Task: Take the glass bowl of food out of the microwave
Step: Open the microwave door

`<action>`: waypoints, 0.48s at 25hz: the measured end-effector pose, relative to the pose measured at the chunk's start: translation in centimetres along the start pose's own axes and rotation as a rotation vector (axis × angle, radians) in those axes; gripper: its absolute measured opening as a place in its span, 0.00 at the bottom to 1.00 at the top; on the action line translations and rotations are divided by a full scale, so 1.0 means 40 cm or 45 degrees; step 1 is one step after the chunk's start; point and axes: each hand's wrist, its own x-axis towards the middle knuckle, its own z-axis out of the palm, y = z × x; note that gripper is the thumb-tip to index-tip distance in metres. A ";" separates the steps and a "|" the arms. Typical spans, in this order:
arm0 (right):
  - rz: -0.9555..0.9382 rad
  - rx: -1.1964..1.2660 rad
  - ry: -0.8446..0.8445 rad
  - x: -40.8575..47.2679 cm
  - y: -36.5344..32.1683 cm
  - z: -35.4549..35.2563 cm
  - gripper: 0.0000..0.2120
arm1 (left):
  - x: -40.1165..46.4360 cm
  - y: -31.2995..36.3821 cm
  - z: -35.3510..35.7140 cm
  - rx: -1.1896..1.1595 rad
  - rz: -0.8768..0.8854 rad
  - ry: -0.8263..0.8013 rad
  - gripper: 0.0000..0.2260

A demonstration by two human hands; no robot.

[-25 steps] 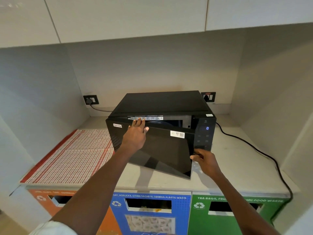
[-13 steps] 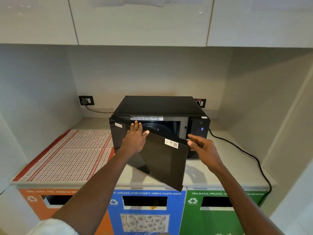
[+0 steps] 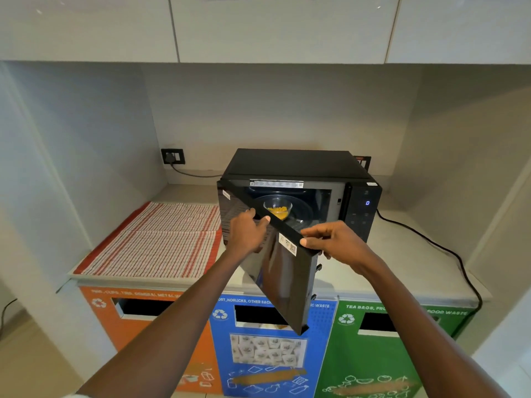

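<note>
A black microwave (image 3: 296,165) stands on the counter with its door (image 3: 284,282) swung about halfway out toward me. Inside, on the round turntable, sits a small glass bowl (image 3: 278,206) holding yellow food. My left hand (image 3: 247,232) grips the door's top edge near the hinge side, thumb over the rim. My right hand (image 3: 334,239) holds the same top edge at the door's free corner, thumb on the outer face. Both hands are in front of the cavity, apart from the bowl.
A red-striped cloth (image 3: 161,239) covers the counter left of the microwave. The power cable (image 3: 436,245) trails over the counter on the right. Below the counter edge are orange (image 3: 138,334), blue (image 3: 267,354) and green (image 3: 373,354) waste bins. Walls close in both sides.
The door has swung further out, showing the bowl inside. My right hand came up from the door's lower corner to its top edge. My left hand stayed on the top edge.
</note>
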 end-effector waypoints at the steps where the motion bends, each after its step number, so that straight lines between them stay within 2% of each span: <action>1: 0.004 -0.005 -0.031 0.002 -0.014 0.019 0.10 | -0.011 0.001 -0.017 0.002 0.001 0.018 0.20; 6: 0.016 -0.030 -0.193 0.017 -0.082 0.132 0.14 | -0.054 -0.007 -0.112 0.114 -0.030 -0.003 0.14; 12: -0.023 -0.045 -0.178 0.024 -0.154 0.273 0.12 | -0.100 -0.034 -0.217 0.164 -0.065 -0.036 0.16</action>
